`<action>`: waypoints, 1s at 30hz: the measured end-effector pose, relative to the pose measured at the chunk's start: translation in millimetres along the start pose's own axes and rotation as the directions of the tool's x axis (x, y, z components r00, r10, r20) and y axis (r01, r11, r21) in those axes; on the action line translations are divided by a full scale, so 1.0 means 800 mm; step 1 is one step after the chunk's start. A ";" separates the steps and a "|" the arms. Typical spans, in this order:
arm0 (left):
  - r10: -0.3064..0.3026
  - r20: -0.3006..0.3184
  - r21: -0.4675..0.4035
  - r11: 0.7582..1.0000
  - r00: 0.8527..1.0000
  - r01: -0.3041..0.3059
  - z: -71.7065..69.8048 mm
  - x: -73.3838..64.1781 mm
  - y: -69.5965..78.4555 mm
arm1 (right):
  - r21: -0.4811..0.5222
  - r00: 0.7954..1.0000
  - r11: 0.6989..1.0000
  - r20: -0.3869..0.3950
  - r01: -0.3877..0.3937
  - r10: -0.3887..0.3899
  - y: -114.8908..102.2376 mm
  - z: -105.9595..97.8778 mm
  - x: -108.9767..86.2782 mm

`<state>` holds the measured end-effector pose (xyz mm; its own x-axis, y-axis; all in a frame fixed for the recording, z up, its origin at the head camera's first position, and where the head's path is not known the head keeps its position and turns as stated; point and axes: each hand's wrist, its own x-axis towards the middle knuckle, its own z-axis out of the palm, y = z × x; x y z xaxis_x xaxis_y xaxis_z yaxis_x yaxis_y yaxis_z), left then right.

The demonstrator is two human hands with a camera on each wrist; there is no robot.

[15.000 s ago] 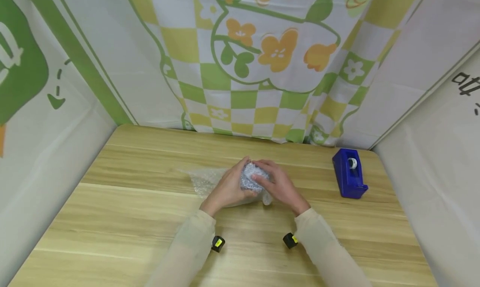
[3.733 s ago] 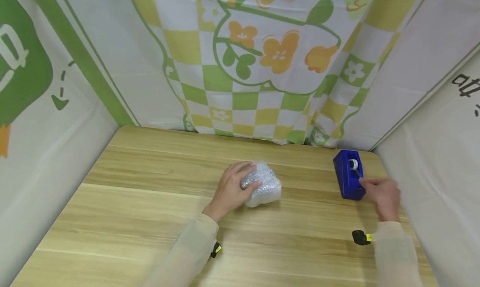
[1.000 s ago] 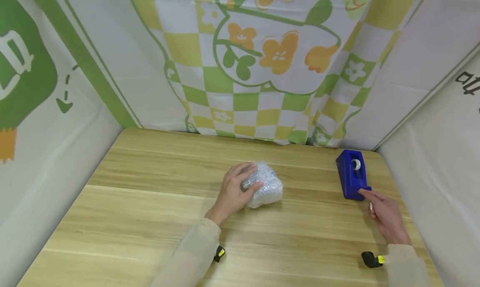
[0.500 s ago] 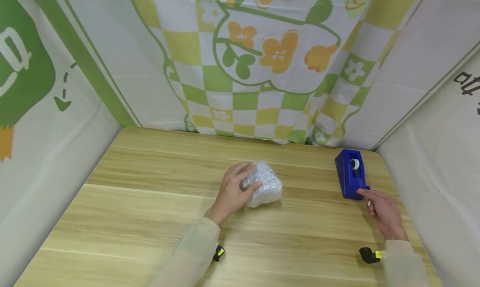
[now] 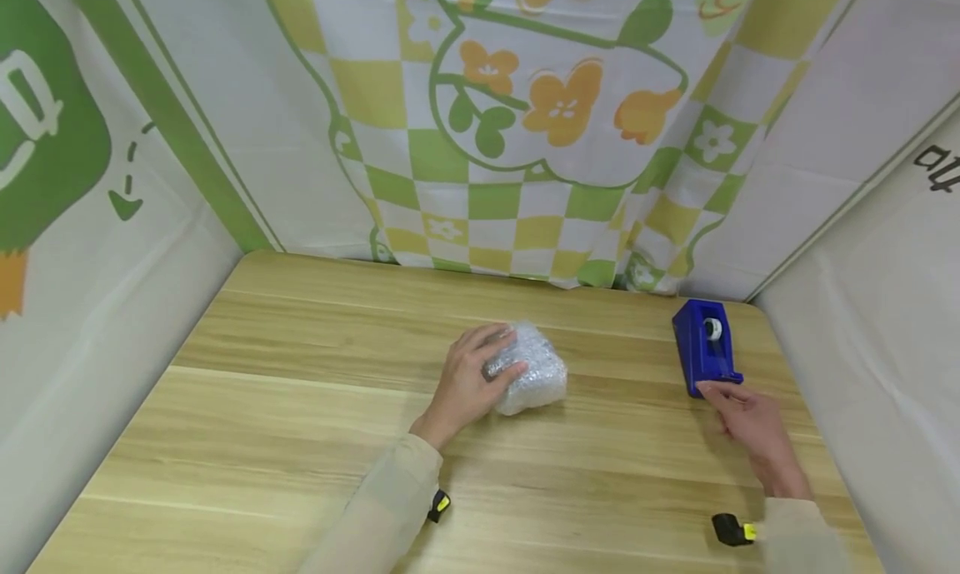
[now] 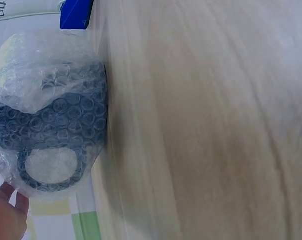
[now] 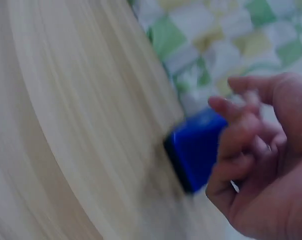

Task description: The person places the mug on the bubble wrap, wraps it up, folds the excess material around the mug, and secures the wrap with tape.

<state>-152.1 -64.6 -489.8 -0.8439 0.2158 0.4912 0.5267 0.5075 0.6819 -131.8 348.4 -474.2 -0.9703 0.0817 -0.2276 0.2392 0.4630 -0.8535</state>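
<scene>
A mug in bubble wrap [image 5: 534, 376] lies on the wooden table. My left hand [image 5: 460, 385] grips its left side, fingers over the top and thumb along the front. The left wrist view shows a dark mug [image 6: 61, 120] through the wrap, its handle facing the fingers. My right hand [image 5: 752, 428] is just in front of the blue tape dispenser [image 5: 699, 353], thumb and forefinger pinched close together. In the right wrist view a pale, blurred bit, looking like clear tape [image 7: 253, 97], shows by the fingertips; the other fingers are curled.
The dispenser stands near the table's [image 5: 300, 457] back right corner, with a white tape roll [image 5: 712, 329] in it. A checked curtain [image 5: 495, 207] hangs along the back edge, and pale fabric walls [image 5: 885, 349] close in both sides.
Fifteen seconds ago both hands held the bundle over loose bubble wrap. Later the right hand pulled at the dispenser's tape; in the last half second it shifted slightly left and towards me. The left hand stayed.
</scene>
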 end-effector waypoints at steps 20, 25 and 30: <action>0.043 0.115 0.158 0.986 0.992 -0.061 -0.009 -0.003 0.003 | 0.309 0.759 0.893 0.478 0.327 -0.443 -0.157 0.152 -0.002; 0.037 0.073 0.137 0.989 0.997 -0.047 -0.006 -0.004 0.002 | 0.235 0.792 0.936 0.501 0.263 -0.348 -0.180 0.177 0.013; 0.046 0.067 0.125 0.991 0.997 -0.054 -0.005 -0.003 0.002 | 0.137 0.816 0.962 0.510 0.237 -0.273 -0.186 0.192 0.025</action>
<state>-148.6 -67.7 -487.8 -0.8239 0.2940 0.4845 0.5544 0.5957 0.5812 -181.0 145.8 -423.6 -0.8386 -0.5100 -0.1916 0.0052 0.3442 -0.9389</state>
